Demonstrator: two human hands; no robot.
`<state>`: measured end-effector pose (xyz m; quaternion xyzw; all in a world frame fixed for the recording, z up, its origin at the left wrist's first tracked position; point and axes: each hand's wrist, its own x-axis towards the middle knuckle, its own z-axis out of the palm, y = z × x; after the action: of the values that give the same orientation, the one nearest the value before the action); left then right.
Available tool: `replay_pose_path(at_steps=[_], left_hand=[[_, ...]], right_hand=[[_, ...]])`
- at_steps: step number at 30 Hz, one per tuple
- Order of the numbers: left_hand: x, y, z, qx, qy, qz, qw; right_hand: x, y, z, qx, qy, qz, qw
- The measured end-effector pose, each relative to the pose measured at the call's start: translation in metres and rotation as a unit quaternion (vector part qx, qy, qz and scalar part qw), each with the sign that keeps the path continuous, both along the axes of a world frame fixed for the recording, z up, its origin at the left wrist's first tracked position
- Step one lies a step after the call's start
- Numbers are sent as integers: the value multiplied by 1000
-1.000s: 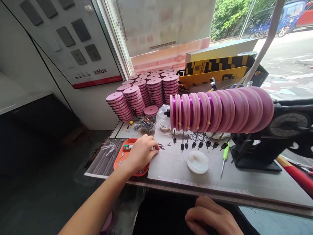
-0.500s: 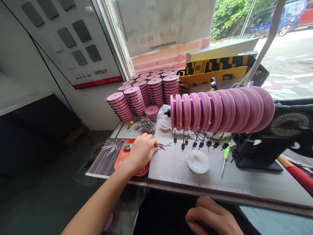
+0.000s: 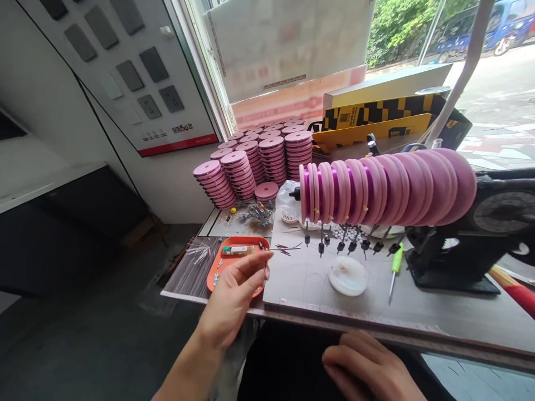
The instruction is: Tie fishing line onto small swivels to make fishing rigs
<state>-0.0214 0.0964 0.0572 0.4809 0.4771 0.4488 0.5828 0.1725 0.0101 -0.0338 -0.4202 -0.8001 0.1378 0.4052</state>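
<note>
- The left hand (image 3: 232, 294) was narrowed to a pinch, its fingertips holding a thin dark strand (image 3: 289, 249) that stuck out level toward the right, above the edge of the pale board (image 3: 311, 298).
- More dark strips (image 3: 284, 253) lay loosely on that board, just beyond the fingertips.
- Beneath the hand I saw an orange tray (image 3: 210, 277), partly covered, with a slim yellowish piece with a green end (image 3: 238, 250) in it.
- The right hand (image 3: 371, 362) was low at the table's front edge, fingers curled; I could not tell whether it held anything.
- Across the board stood a black machine (image 3: 449, 267) carrying a row of pink spools (image 3: 376, 186), small black weights (image 3: 321, 248) hanging below.
- Under those lay a round white dish (image 3: 348, 276) and a green-handled screwdriver (image 3: 397, 260).
- Stacked pink discs (image 3: 238, 167) stood behind.
</note>
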Motion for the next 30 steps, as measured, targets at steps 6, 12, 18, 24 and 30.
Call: replay_pose_path(at_steps=[6, 12, 18, 24, 30], left_hand=[[-14, -46, -10, -84, -175, 109, 975], [-26, -67, -33, -120, -267, 228, 928], [-40, -74, -52, -81, -300, 294, 904], [-55, -71, -61, -69, -317, 326, 888], [-60, -73, -63, -74, -346, 335, 873]], right_hand=[[-9, 1, 13, 41, -64, 17, 997], [-40, 13, 40, 11, -33, 115, 993], [-88, 59, 67, -22, -141, 46, 989], [-139, 132, 79, -51, -353, -17, 934], [-162, 155, 63, -72, -371, -16, 926]])
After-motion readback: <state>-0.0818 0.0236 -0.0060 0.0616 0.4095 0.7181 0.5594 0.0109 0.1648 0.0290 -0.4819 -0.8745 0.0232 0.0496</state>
